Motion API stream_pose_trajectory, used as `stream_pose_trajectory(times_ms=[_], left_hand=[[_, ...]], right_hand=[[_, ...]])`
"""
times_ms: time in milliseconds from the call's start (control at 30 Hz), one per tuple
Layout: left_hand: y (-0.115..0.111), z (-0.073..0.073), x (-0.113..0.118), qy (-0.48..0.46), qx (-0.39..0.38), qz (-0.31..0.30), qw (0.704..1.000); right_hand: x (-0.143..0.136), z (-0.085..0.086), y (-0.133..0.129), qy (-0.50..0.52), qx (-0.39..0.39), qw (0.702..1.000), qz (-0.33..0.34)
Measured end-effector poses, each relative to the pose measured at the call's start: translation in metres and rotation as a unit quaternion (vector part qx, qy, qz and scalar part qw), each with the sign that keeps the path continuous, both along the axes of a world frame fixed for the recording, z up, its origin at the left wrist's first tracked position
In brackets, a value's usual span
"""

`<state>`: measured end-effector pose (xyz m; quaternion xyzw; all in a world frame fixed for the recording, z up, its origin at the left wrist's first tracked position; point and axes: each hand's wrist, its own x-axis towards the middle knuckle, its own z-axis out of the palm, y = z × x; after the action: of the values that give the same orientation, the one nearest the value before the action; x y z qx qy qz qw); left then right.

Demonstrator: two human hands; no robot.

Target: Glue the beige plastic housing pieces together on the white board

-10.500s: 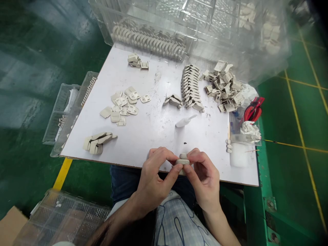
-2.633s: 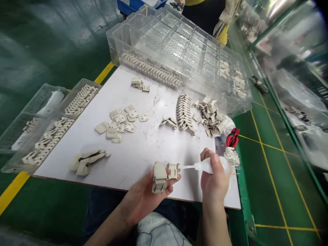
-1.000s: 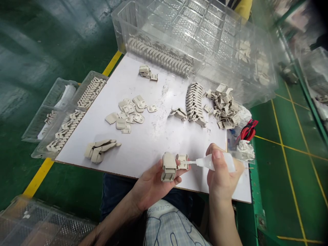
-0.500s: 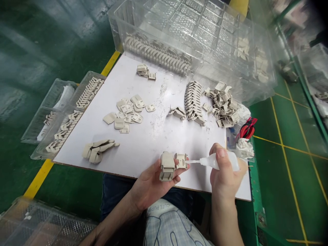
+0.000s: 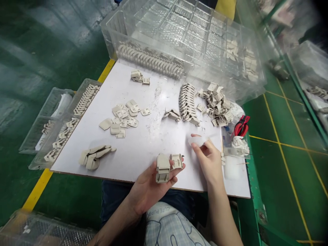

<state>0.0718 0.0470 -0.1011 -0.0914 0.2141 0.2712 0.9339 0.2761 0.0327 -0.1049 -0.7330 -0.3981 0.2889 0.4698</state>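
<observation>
We've drawn the bottle (image 5: pixel 196 140) away from the clip (image 5: pixel 176 161); our right hand (image 5: pixel 208 157) pinches it over the tabletop (image 5: pixel 137 159), long axis crosswise, tip blurred; our left hand (image 5: pixel 149 184) cradles clip and block (image 5: pixel 163 167) in half-curled fingers, block lengthwise away from us

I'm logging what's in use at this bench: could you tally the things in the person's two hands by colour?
Beige: 2 (blocky piece and flatter slotted piece, in the left hand)
White: 1 (bottle, blurred, in the right hand)
Total: 3
</observation>
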Motion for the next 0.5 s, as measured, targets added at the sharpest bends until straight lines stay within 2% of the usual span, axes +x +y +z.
stream_pose_trajectory(times_ms=[133,233,267,333,400,433,500], left_hand=[[-0.001,0.003,-0.001,0.030,-0.040,0.006,0.999],[-0.003,0.003,-0.003,0.029,-0.052,0.007,0.998],[-0.005,0.003,-0.003,0.025,-0.050,0.008,0.998],[-0.008,0.003,-0.001,0.017,-0.045,0.003,0.999],[-0.011,0.004,0.004,0.015,-0.053,-0.009,0.998],[-0.012,0.006,0.008,0.017,-0.065,-0.015,0.998],[-0.013,0.010,0.016,0.026,-0.097,-0.021,0.995]], right_hand=[[-0.007,0.000,0.001,-0.121,-0.037,0.992,-0.008],[-0.001,0.013,-0.006,-0.181,0.006,0.983,0.014],[0.005,0.019,-0.011,-0.207,0.037,0.978,-0.009],[0.022,0.030,-0.025,-0.273,0.108,0.946,-0.138],[0.042,0.038,-0.039,-0.318,0.153,0.885,-0.304],[0.051,0.040,-0.044,-0.321,0.156,0.866,-0.350],[0.066,0.038,-0.051,-0.308,0.138,0.869,-0.362]])
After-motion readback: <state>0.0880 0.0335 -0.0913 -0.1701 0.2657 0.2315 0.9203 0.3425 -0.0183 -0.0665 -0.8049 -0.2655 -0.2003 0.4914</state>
